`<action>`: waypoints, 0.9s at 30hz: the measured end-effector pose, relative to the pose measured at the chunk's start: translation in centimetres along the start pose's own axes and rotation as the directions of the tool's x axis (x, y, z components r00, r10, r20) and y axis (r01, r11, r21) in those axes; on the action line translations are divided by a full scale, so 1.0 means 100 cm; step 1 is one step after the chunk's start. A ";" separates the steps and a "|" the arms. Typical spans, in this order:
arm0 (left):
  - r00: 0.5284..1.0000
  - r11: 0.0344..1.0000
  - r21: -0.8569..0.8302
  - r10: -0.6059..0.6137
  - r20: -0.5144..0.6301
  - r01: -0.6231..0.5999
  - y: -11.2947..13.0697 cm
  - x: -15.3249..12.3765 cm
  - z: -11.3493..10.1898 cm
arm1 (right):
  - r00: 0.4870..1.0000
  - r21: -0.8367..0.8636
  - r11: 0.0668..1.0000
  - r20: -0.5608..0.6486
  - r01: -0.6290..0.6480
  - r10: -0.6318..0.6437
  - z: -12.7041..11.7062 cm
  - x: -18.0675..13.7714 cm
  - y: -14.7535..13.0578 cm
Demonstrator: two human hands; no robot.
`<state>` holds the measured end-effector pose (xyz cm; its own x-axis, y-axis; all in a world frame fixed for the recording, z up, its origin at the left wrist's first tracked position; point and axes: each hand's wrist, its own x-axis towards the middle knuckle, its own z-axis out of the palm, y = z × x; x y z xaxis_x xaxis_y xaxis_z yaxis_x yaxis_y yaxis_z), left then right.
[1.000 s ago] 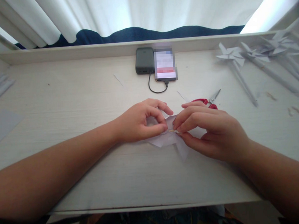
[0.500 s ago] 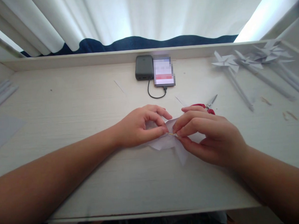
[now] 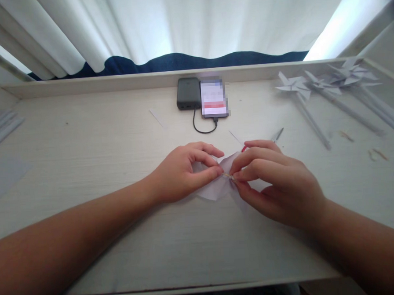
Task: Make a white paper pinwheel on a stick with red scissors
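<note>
Between my hands, low over the desk, is a folded white paper pinwheel head (image 3: 212, 192), partly hidden by my fingers. A thin yellowish strip (image 3: 226, 175) lies across its middle; what it is made of is too small to tell. My left hand (image 3: 175, 173) pinches the strip's left end against the paper with thumb and index finger, the other fingers loosely curled. Fingertips of my right hand (image 3: 281, 178) close on the strip's right end at the paper's centre. Behind the right hand lie red-handled scissors (image 3: 278, 135), mostly covered.
Finished paper pinwheels (image 3: 294, 86) on rolled sticks lie at the back right, near thin yellowish scraps (image 3: 346, 135). A dark power bank (image 3: 188, 94) is cabled to a phone (image 3: 213, 98) at the back. Paper rolls (image 3: 4, 126) and a paper sheet (image 3: 9, 177) lie at the left.
The view has tilted slightly. My right hand now covers more of the scissors, and the pinwheel head's lower flap shows less. Both hands keep their pinch.
</note>
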<state>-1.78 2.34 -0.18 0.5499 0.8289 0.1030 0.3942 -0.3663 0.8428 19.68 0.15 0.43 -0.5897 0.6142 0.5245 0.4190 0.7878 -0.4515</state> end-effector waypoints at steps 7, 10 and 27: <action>0.999 1.000 -0.016 -0.003 0.046 0.003 0.003 -0.001 -0.002 | 1.000 -0.048 0.999 -0.004 0.024 -0.024 -0.001 -0.002 -0.003; 1.000 0.999 0.044 -0.022 0.021 0.021 0.004 -0.001 0.001 | 1.000 -0.067 0.997 0.001 0.023 -0.023 0.000 -0.002 -0.002; 0.995 0.990 0.106 -0.093 -0.021 0.094 0.010 -0.001 0.004 | 0.999 -0.058 0.998 0.034 0.025 -0.023 -0.001 -0.001 -0.001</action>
<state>-1.13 1.76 0.45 0.4955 0.8679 0.0353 0.5202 -0.3291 0.7881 19.77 -0.01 0.44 -0.6220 0.5942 0.5099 0.4435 0.8040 -0.3960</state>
